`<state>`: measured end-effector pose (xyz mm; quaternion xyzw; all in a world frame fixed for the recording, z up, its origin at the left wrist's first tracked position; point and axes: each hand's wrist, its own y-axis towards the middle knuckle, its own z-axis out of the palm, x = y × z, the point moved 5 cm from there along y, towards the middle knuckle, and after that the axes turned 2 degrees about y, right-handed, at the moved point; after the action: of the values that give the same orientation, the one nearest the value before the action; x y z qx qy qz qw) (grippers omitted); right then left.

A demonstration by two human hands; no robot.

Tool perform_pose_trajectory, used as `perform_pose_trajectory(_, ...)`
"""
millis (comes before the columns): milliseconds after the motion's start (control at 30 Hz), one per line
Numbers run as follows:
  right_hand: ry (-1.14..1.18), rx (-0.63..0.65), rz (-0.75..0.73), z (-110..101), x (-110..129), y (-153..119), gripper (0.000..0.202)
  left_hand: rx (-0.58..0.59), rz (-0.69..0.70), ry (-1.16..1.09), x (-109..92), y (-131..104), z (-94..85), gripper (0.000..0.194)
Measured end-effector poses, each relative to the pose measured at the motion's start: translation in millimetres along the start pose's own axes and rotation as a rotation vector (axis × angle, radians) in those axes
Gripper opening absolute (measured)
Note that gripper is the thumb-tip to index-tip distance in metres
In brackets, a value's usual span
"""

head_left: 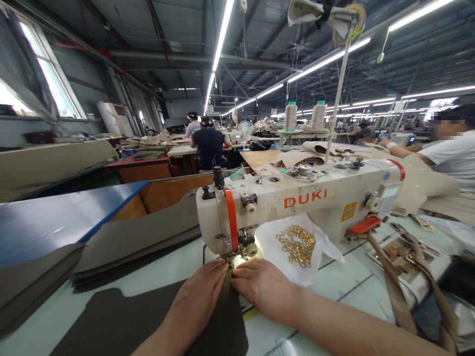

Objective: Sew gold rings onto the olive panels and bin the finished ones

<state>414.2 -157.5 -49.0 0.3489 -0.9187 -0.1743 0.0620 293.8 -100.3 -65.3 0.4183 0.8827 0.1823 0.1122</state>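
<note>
A white sewing machine marked DUKI stands across the middle, with its needle area lit at the left end. Under the presser foot lies a dark grey-brown panel, which spreads toward the lower left. My left hand rests on the panel just left of the needle, fingers together and pointing at it. My right hand is just right of the needle, fingers bunched at the panel's edge. Whether either hand pinches the material is hidden. Gold metal rings lie on a white sheet behind my right hand.
Stacked dark panels lie at the left. A tray of small parts and brown straps sit at the right. Two thread cones stand behind the machine. One person leans in at the right; others sit farther back.
</note>
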Motion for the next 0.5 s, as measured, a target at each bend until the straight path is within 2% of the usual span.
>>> perform_pose_trajectory(200,0.022,-0.010,-0.006,2.6,-2.1,-0.8,0.010,-0.009,-0.009,0.021,-3.3,2.6,-3.5,0.031)
perform_pose_trajectory(367,0.059,-0.051,-0.124,3.7,17.8,-6.8,0.019,-0.105,0.045,0.060,-17.2,-27.0,-21.9,0.034)
perform_pose_trajectory(500,0.063,-0.088,-0.222,2.4,35.3,-9.0,0.020,-0.114,0.039,0.066,-27.3,-47.9,-35.4,0.031)
